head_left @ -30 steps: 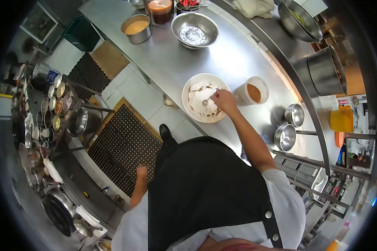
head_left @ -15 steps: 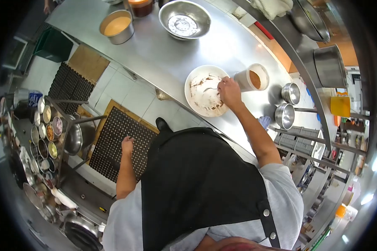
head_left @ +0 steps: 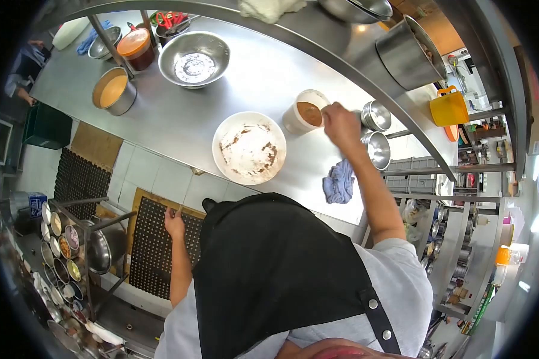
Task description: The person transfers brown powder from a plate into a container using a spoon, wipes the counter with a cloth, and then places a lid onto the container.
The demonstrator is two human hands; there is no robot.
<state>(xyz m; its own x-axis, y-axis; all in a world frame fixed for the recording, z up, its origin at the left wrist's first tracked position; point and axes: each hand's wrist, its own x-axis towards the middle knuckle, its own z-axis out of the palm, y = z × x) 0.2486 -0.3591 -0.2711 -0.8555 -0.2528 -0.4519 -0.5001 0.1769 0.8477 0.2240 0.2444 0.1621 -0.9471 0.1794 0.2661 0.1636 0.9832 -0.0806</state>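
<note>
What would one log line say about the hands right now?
right hand: at rim of tub of brown powder | left hand: hanging at side | white bowl: floury, beside tub

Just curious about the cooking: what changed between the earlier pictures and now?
The right hand left the wide white floury bowl and moved to the white tub of brown powder beside it. Bowl and tub stayed put; the left hand still hangs low.

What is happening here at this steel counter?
A person in a black apron stands at the steel counter. The right hand is at the rim of a white tub of brown powder, beside a white bowl of flour-like powder streaked brown. The left hand hangs at the side, apparently empty. A blue cloth lies nearby.
</note>
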